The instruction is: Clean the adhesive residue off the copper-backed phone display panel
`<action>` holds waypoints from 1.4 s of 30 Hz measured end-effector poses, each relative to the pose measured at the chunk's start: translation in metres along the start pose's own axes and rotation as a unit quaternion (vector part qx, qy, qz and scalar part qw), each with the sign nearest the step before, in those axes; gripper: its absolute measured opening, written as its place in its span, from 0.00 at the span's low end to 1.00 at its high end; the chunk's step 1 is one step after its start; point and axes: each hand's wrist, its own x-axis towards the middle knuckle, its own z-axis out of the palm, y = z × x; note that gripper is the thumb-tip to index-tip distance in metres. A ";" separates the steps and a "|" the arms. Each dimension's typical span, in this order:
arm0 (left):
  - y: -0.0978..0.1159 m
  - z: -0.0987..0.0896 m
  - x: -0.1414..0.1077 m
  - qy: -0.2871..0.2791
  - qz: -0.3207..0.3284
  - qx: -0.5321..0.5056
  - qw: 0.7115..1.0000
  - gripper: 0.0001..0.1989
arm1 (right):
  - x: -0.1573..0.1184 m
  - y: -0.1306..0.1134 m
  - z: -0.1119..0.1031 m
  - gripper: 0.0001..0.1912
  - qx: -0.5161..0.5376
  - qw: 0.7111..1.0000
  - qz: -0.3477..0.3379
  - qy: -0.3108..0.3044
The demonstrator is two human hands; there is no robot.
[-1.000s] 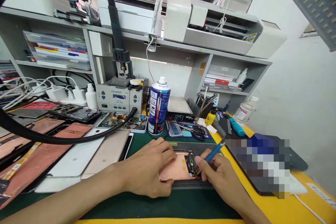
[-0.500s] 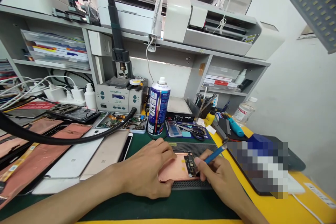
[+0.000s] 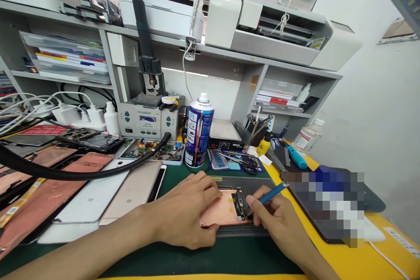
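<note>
My left hand (image 3: 185, 210) grips the left end of a copper-coloured phone frame (image 3: 217, 211), thumb at the near edge and fingers at the far edge. The frame lies flat on a dark perforated pad (image 3: 229, 230). A small black circuit board (image 3: 240, 205) sits at its right end. My right hand (image 3: 277, 214) is closed around a slim blue-handled tool (image 3: 273, 193), held like a pen beside that board. The tool's working tip is hidden behind my fingers, so I cannot tell whether it touches the board.
A blue spray can (image 3: 198, 133) stands behind the pad. Scissors (image 3: 243, 162) lie right of it. Phone backs (image 3: 133, 194) and more copper-coloured frames (image 3: 62, 188) spread leftward. A black hose (image 3: 98, 175) arches over them. A grey heat station (image 3: 149, 120) stands behind.
My view has shifted slightly. My right hand and the blue tool sit a little further right in the picture, along with the board. Both hands keep their grips.
</note>
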 end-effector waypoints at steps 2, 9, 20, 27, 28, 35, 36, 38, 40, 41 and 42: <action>0.000 0.000 0.000 -0.002 0.000 0.003 1.000 0.19 | -0.001 0.001 0.000 0.20 -0.006 1.000 -0.001 0.011; -0.002 0.000 0.000 0.000 0.005 0.004 1.000 0.22 | 0.000 -0.003 0.000 0.21 -0.004 1.000 0.010 0.004; -0.002 0.001 -0.001 0.000 0.003 0.007 1.000 0.23 | -0.001 -0.001 -0.001 0.21 -0.028 0.999 -0.014 0.019; -0.002 0.001 0.000 -0.001 -0.001 0.004 1.000 0.21 | -0.001 -0.004 -0.001 0.20 -0.031 0.999 -0.014 0.009; -0.001 0.000 0.000 -0.001 -0.002 0.002 1.000 0.21 | -0.001 -0.004 -0.002 0.21 -0.034 0.999 -0.020 0.006; 0.004 -0.004 0.000 -0.014 -0.012 -0.002 1.000 0.22 | -0.002 -0.002 -0.002 0.20 -0.031 0.999 -0.020 0.007; 0.004 -0.004 0.000 -0.015 -0.012 -0.002 1.000 0.22 | -0.001 -0.002 -0.002 0.20 -0.027 0.999 -0.017 -0.001; 0.004 -0.005 0.000 -0.017 -0.011 -0.001 1.000 0.22 | -0.001 -0.002 -0.002 0.21 -0.017 1.000 -0.001 -0.020; 0.004 -0.005 0.000 -0.019 -0.009 0.001 1.000 0.22 | -0.001 -0.002 -0.002 0.21 -0.021 1.000 -0.002 -0.007; 0.004 -0.005 0.000 -0.018 -0.008 0.001 1.000 0.23 | 0.000 -0.002 -0.002 0.21 -0.025 1.000 -0.010 0.006; 0.003 -0.005 -0.001 -0.018 -0.008 0.000 1.000 0.23 | 0.000 -0.001 -0.002 0.21 -0.025 0.999 -0.016 0.013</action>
